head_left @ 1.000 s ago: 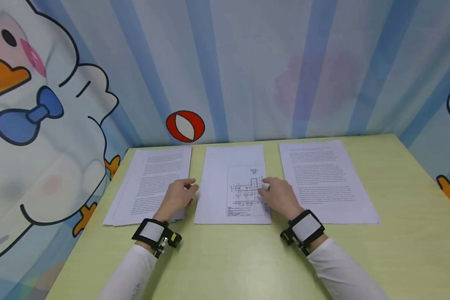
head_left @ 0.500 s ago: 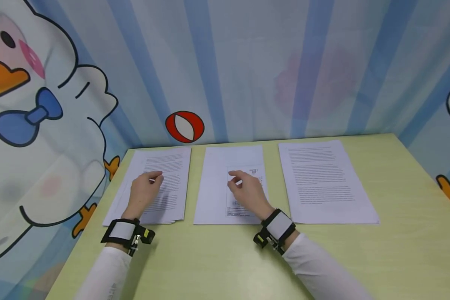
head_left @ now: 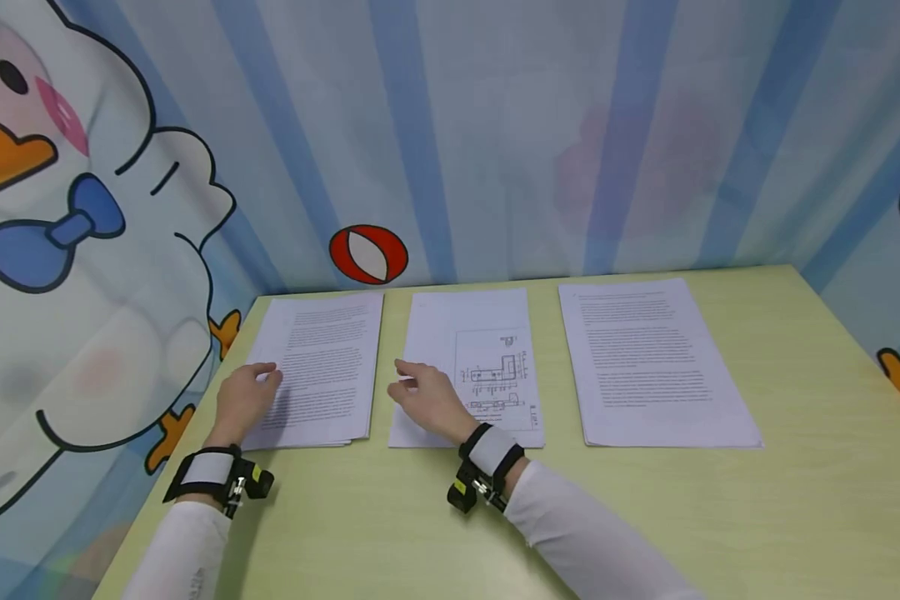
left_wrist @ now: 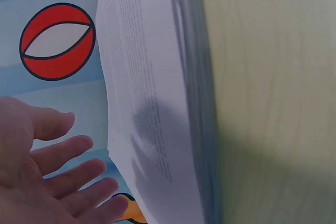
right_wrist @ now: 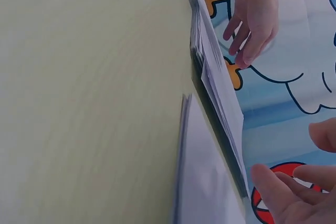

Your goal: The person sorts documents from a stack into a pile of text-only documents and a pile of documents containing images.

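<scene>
Over the left edge of the left paper stack [head_left: 322, 367], my left hand [head_left: 243, 400] hovers with fingers loosely spread. In the left wrist view that hand [left_wrist: 58, 171] holds nothing, and its shadow falls across the printed top sheet [left_wrist: 142, 77]. My right hand [head_left: 429, 400] is above the left side of the middle stack [head_left: 450, 312], whose top sheet carries a line drawing. The right wrist view shows the right hand's fingers [right_wrist: 278, 192] apart and holding nothing. Both wrists wear black straps with small cameras.
A third stack of printed pages [head_left: 652, 367] lies on the right of the pale yellow-green table [head_left: 810, 500]. Behind the table hangs a blue striped cloth [head_left: 495, 150] with cartoon ducks and a red ball [head_left: 369, 254].
Both hands have moved left: the left one across the left stack to its outer edge, the right one from the right side of the middle stack to its left side.
</scene>
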Motion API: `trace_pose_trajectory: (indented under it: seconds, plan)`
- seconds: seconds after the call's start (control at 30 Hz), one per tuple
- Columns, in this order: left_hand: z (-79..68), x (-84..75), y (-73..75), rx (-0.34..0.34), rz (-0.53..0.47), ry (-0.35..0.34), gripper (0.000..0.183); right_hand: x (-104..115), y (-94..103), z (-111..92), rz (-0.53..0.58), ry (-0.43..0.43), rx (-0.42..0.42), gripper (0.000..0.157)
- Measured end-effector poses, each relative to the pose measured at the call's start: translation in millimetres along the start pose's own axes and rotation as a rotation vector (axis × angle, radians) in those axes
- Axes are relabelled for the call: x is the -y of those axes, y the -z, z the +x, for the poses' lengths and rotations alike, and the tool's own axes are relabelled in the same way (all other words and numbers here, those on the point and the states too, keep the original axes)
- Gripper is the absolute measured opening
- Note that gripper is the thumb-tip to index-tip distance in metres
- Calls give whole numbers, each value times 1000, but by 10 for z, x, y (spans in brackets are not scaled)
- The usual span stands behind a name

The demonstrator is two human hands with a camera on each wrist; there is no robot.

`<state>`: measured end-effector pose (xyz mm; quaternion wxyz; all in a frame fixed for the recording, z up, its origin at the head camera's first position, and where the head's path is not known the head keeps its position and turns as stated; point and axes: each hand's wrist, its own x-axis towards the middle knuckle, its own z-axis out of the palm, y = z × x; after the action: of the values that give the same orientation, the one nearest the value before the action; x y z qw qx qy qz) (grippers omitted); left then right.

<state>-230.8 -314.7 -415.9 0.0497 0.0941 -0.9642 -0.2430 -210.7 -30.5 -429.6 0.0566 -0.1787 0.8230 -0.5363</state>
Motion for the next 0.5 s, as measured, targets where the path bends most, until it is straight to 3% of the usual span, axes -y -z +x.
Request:
trace_pose_trajectory:
  seconds: [0.23, 0.5]
  plan:
    - [35, 161, -39, 73, 21, 116, 47, -64, -267, 54, 108, -76, 81, 52]
    - [50, 208, -70, 101, -2, 154, 50, -79, -474, 128, 254, -127, 74, 57]
